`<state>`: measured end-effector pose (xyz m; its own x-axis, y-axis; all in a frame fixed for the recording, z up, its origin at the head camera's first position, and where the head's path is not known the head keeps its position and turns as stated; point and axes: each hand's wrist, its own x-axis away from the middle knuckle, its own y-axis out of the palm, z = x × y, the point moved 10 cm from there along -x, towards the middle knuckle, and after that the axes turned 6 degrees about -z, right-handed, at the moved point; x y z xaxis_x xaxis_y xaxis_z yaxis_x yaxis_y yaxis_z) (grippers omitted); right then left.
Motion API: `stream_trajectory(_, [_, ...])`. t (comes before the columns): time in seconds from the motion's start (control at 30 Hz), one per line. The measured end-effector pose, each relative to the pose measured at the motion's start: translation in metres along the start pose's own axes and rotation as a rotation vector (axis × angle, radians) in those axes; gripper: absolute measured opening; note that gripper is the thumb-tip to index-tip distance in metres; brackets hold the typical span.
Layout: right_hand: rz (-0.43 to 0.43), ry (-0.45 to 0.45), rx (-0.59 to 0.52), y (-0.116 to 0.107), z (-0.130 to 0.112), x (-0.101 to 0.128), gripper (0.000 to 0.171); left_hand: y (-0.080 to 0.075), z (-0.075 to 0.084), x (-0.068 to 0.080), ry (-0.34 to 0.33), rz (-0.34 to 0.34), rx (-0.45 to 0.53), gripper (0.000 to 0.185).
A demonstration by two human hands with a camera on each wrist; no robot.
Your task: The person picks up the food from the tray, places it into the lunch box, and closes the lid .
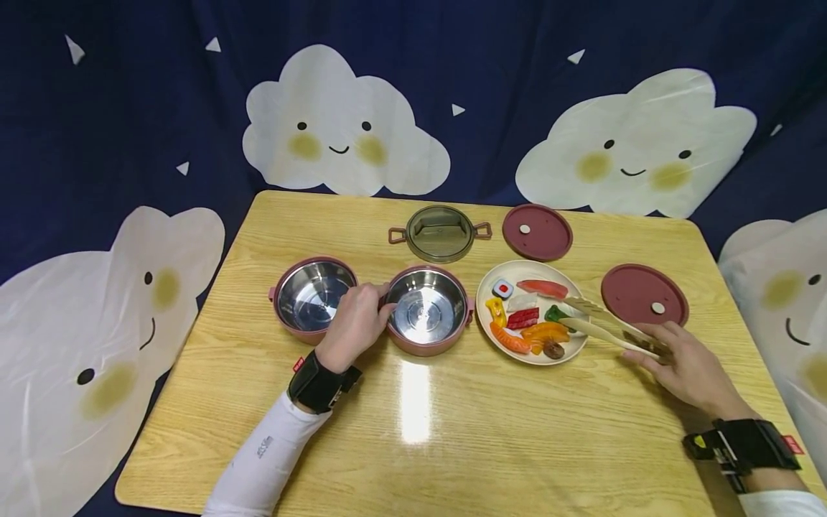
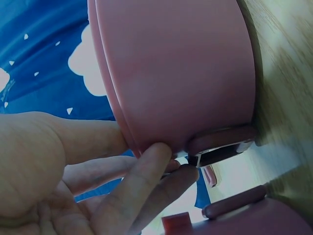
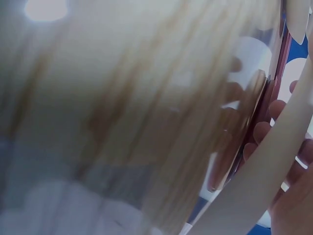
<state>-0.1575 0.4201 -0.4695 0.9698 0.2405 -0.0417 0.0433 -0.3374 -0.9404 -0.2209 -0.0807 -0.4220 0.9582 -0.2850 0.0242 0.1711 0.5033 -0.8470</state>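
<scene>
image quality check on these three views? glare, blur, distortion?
Head view: sharp, wide-angle bending at the edges, a bright glare streak on the table in front of the right bowl. Left wrist view: close on the pink bowl wall, left hand soft but readable. Right wrist view: mostly a blurred wood-coloured smear; only the tongs are recognisable.

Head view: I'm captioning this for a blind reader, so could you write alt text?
A person's left hand rests between two steel bowls on a wooden table, its fingers on the right bowl's rim, while the right hand holds wooden tongs over a plate of toy food. Three lids lie behind.
</scene>
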Motion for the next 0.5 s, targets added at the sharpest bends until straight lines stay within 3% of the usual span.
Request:
stream_trajectory(0.27, [0.038,0.000,0.009,-0.004,-0.002,0.002,0.055,0.000,0.002,0.000,0.014,-0.005,-0.013,0.018])
stream_trajectory(0.5, [0.086,-0.066,0.066,-0.015,-0.014,0.003,0.053,-0.001,0.001,0.001,0.010,0.006,-0.023,0.018])
